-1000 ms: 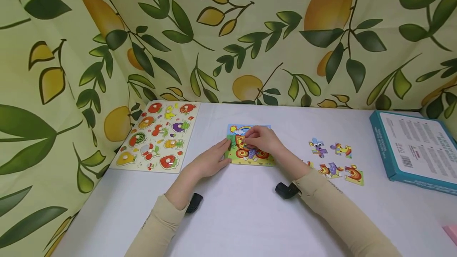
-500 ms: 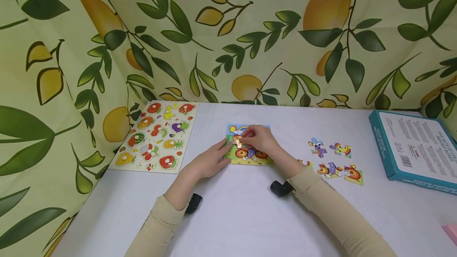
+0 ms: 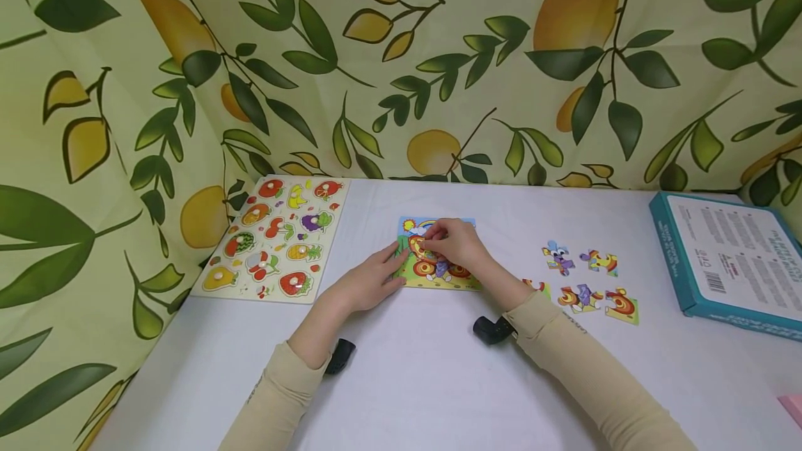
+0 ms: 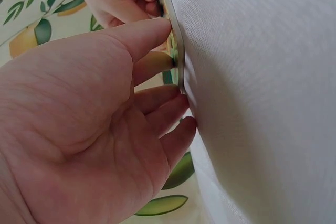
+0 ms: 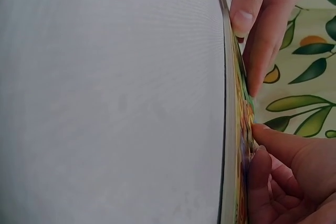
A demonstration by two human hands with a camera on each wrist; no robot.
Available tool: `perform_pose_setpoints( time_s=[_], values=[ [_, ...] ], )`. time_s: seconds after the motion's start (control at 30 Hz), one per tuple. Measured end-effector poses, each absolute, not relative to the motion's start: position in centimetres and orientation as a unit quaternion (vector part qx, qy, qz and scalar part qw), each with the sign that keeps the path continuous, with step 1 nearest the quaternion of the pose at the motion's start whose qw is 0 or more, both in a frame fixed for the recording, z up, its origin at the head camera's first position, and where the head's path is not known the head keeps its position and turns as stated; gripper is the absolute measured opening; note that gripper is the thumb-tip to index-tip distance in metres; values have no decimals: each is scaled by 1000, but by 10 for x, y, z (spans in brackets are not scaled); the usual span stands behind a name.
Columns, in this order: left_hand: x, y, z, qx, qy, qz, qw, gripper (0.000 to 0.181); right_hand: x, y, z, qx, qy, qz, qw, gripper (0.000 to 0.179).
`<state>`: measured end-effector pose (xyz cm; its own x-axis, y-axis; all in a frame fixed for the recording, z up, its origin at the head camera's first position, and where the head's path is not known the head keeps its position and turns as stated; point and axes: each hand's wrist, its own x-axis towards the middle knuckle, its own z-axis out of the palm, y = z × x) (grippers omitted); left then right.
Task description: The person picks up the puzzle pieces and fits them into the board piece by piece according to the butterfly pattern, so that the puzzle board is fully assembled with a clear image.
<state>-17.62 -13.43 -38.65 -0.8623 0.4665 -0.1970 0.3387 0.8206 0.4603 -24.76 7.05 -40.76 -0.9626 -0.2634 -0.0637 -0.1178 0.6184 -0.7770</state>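
A small jigsaw board (image 3: 438, 284) with a colourful cartoon picture lies in the middle of the table. My left hand (image 3: 370, 280) rests at its left side, fingers extended; in the left wrist view the thumb (image 4: 152, 34) touches the board's edge and other fingertips reach the cloth. Over the board, my right hand (image 3: 460, 246) pinches a red-and-yellow puzzle piece (image 3: 415, 246) between thumb and fingers. In the right wrist view those fingertips press close against the board's face (image 5: 241, 145). The right fingers hide part of the picture.
Several loose puzzle pieces (image 3: 579, 298) lie right of the board, one partly behind the right forearm. A fruit peg puzzle (image 3: 291, 239) lies at the left, and a teal box (image 3: 733, 263) at the right. A pink corner (image 3: 791, 409) shows at the right edge. Patterned curtain stands behind.
My right hand has shifted slightly left with the puzzle piece, which has turned and now sits nearer the board's left side. My left hand stays in place.
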Motion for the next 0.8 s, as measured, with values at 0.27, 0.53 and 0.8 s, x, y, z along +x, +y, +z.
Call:
perform_pose_setpoints(
  time_s=[0.27, 0.53, 0.8],
  values=[
    [-177, -135, -388, 213, 943, 205, 152, 56, -246, 71, -407, -112, 895, -423, 91, 21],
    [-177, -135, -389, 219, 943, 203, 148, 57, -246, 69, -406, -111, 899, -415, 88, 19],
    [-177, -135, -387, 222, 944, 194, 145, 57, -248, 69, -408, -120, 897, -414, 94, 16]
  ],
)
